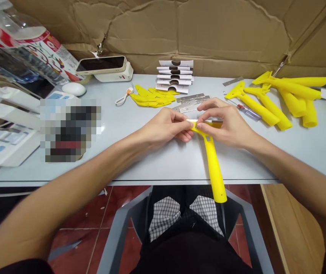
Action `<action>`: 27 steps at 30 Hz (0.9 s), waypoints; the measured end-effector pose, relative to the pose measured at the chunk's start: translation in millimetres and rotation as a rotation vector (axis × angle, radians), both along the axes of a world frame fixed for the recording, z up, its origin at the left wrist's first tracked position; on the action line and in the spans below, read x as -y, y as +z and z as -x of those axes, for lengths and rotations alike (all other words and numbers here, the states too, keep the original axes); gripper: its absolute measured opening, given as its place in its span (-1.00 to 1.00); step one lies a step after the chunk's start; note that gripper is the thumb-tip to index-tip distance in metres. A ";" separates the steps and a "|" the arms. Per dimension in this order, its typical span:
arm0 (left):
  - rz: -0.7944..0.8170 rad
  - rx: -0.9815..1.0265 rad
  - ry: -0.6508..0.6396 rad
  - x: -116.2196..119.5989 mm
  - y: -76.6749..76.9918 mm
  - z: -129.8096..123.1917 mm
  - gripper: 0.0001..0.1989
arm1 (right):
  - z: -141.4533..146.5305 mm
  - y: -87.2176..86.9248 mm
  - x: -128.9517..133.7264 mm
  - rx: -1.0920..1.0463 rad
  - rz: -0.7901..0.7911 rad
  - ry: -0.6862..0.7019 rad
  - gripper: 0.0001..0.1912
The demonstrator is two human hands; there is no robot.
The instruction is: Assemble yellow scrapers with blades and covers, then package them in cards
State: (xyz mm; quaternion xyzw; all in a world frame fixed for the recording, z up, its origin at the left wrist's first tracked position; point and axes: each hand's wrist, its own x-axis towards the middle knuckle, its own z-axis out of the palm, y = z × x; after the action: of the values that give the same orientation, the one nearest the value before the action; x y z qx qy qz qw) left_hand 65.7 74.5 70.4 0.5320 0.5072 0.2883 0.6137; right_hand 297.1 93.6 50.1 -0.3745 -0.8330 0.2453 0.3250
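Note:
A yellow scraper (214, 163) is held over the table's front edge, its handle pointing down toward my lap. My left hand (172, 127) pinches the left end of its head, where a thin silvery strip shows along the top. The thumb and fingers of my right hand (222, 123) are closed around the middle and right part of the head. Just behind my hands lie loose metal blades (191, 103). Flat yellow pieces (151, 97) are heaped to their left. A screwdriver (248, 112) with a clear handle rests behind my right hand.
Several yellow scrapers (296, 89) lie at the right. White folded packets (175, 78) are stacked at the back by the cardboard (202, 30). A phone (102, 64), a white mouse (73, 89), power strips (11, 144) and a bottle (48, 53) are at the left.

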 end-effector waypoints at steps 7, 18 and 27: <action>0.004 0.009 -0.014 -1.9 -1.2 0.6 -0.76 | 3.5 0.2 0.7 -0.026 0.030 -0.004 -0.86; -0.018 -0.019 0.006 -2.8 0.6 3.8 -0.77 | -3.6 16.0 -0.2 -0.111 0.331 -0.098 -0.82; -0.081 -0.046 0.045 -9.5 2.2 12.7 -0.82 | -3.9 24.9 -6.6 -0.254 0.866 -0.086 -0.70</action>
State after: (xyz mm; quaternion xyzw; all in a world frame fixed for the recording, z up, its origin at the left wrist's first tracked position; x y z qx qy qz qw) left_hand 53.0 84.0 72.6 0.5514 0.5211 0.3100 0.5731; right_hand 301.0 100.3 75.0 -0.4771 -0.5909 0.6016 0.2477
